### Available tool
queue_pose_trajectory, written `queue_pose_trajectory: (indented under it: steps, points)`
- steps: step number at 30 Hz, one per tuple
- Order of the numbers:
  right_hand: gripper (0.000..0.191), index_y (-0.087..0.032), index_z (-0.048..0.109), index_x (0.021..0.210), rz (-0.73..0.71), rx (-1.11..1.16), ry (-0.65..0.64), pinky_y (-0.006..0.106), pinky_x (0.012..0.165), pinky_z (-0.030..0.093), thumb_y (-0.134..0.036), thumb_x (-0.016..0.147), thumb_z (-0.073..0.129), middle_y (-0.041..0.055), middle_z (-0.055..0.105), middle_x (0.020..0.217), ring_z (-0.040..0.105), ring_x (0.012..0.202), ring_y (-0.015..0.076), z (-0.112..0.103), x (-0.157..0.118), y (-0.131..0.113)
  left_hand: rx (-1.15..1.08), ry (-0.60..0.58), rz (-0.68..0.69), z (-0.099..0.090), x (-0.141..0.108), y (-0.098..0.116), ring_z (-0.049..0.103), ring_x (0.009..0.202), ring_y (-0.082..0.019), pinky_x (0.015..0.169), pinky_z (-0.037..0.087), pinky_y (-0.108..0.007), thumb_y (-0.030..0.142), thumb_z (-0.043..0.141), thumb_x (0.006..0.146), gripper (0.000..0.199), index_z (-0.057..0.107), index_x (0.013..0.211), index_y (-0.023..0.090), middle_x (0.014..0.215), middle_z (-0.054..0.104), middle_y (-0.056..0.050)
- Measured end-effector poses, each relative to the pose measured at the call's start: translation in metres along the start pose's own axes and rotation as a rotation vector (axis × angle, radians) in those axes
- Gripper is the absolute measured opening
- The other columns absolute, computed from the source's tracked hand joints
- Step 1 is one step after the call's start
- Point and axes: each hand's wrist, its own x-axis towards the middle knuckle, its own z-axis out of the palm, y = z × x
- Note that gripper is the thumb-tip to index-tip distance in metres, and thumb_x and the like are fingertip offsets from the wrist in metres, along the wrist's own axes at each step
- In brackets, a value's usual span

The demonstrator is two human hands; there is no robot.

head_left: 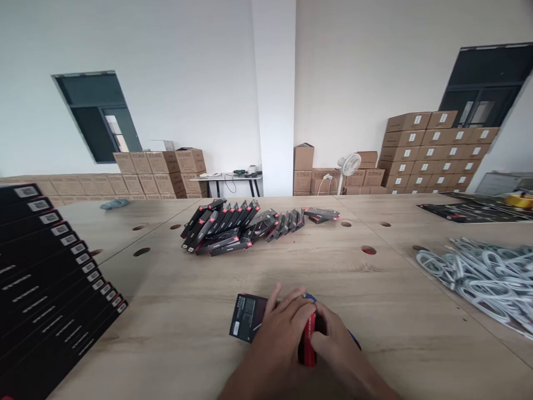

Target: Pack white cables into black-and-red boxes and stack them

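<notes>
Just right of the labelled black box (245,319), my left hand (283,325) and right hand (336,338) grasp a red-and-black carton (308,340) between them. Excess thumb pressure could crease the carton; a leftward slip of my left hand might shove the box.

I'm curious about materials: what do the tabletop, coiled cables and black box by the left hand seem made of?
Tabletop: wood or wood-look laminate, matte, from its pale grain.
Coiled cables: probably flexible plastic sheathing, pale grey, bending in smooth loops.
Black box: perhaps printed card, with flat faces and straight edges; its finish is unclear.
</notes>
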Motion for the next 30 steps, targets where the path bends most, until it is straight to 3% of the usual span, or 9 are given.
queue_pose_trajectory:
  steps: [7, 15, 19, 21, 23, 26, 28, 30]
  points:
    - [0.024, -0.021, 0.056, 0.078, -0.001, 0.029, -0.019, 0.031, 0.07, 0.048, -0.019, 0.057, 0.045, 0.0012, 0.063, 0.078, 0.058, 0.077, 0.0209, 0.0, -0.004, -0.023, 0.053, 0.014, 0.023, 0.0, 0.0, -0.005, 0.041, 0.145, -0.031, 0.126, 0.014, -0.053, 0.014, 0.061, 0.066, 0.065, 0.056, 0.13, 0.027, 0.135, 0.066, -0.007]
    - [0.013, -0.022, 0.049, 0.066, 0.01, 0.022, 0.054, 0.028, 0.058, 0.041, -0.022, 0.055, 0.042, -0.0013, 0.053, 0.064, 0.049, 0.063, 0.0165, -0.003, -0.002, -0.018, 0.038, -0.025, -0.033, -0.006, 0.001, -0.004, 0.038, 0.146, -0.029, 0.124, 0.019, -0.048, 0.019, 0.065, 0.065, 0.066, 0.054, 0.129, 0.027, 0.141, 0.062, -0.006]
    - [0.02, -0.021, 0.054, 0.077, -0.019, -0.01, 0.037, 0.028, 0.062, 0.046, -0.018, 0.06, 0.043, -0.0009, 0.057, 0.07, 0.054, 0.068, 0.0169, -0.003, -0.003, -0.017, 0.104, 0.062, -0.035, -0.008, -0.002, -0.011, 0.046, 0.139, -0.029, 0.116, 0.028, -0.046, 0.014, 0.063, 0.065, 0.068, 0.051, 0.131, 0.027, 0.136, 0.064, -0.005]
    - [0.027, -0.02, 0.059, 0.093, -0.123, -0.141, 0.106, 0.031, 0.071, 0.051, -0.016, 0.068, 0.049, 0.0028, 0.065, 0.085, 0.061, 0.079, 0.0197, -0.004, -0.006, -0.018, 0.154, 0.115, -0.057, -0.008, -0.003, -0.013, 0.052, 0.129, -0.029, 0.11, 0.032, -0.046, 0.012, 0.06, 0.069, 0.06, 0.053, 0.127, 0.027, 0.129, 0.066, -0.006]
    - [0.03, -0.021, 0.062, 0.105, -0.322, -0.367, 0.194, 0.037, 0.085, 0.054, -0.017, 0.076, 0.057, 0.0093, 0.066, 0.108, 0.063, 0.099, 0.0244, -0.005, -0.008, -0.017, 0.204, 0.162, -0.089, -0.007, -0.003, -0.013, 0.057, 0.118, -0.028, 0.103, 0.035, -0.046, 0.013, 0.059, 0.073, 0.052, 0.055, 0.123, 0.026, 0.123, 0.066, -0.006]
    - [0.029, -0.025, 0.067, 0.104, -0.618, -0.681, 0.195, 0.046, 0.098, 0.05, -0.012, 0.08, 0.057, 0.0122, 0.058, 0.131, 0.056, 0.121, 0.0292, -0.011, -0.008, -0.011, 0.247, 0.212, -0.102, -0.004, -0.001, -0.012, 0.058, 0.111, -0.027, 0.098, 0.034, -0.044, 0.013, 0.059, 0.075, 0.05, 0.053, 0.124, 0.024, 0.121, 0.067, -0.007]
    - [0.036, -0.026, 0.068, 0.105, -0.697, -0.797, 0.186, 0.051, 0.101, 0.049, -0.005, 0.08, 0.052, 0.0114, 0.057, 0.134, 0.053, 0.125, 0.03, -0.014, -0.006, -0.006, 0.27, 0.239, -0.095, -0.001, -0.001, -0.012, 0.058, 0.112, -0.027, 0.098, 0.033, -0.044, 0.012, 0.058, 0.075, 0.052, 0.052, 0.125, 0.023, 0.123, 0.066, -0.007]
    - [0.042, -0.025, 0.068, 0.109, -0.688, -0.827, 0.203, 0.054, 0.104, 0.046, -0.003, 0.079, 0.048, 0.0117, 0.058, 0.135, 0.051, 0.128, 0.0308, -0.016, -0.003, -0.001, 0.3, 0.266, -0.09, 0.001, -0.001, -0.012, 0.057, 0.115, -0.028, 0.098, 0.031, -0.044, 0.011, 0.057, 0.075, 0.054, 0.05, 0.127, 0.022, 0.125, 0.066, -0.009]
